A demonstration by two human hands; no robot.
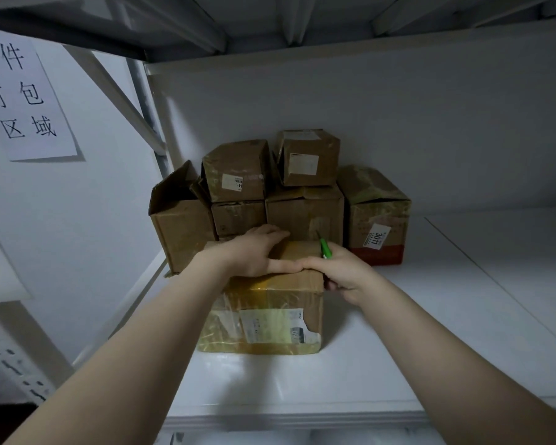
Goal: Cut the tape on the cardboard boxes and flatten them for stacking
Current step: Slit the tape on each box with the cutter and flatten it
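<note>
Left hand (254, 252): grip wide, flat on taped cardboard box (270, 316), centre frame.
Right hand (344, 273): grip holding green cutter (324, 248) beside it.

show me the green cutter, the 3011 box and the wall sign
green cutter (324, 247), head view, on the green handle
3011 box (377, 239), head view, on its white sticker
wall sign (23, 101), head view, middle of the paper sheet

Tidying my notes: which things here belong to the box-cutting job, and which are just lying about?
Job: taped box, green cutter in the right hand, left hand resting on the box, pile of boxes behind.
Lying about: paper sign, shelf.
</note>
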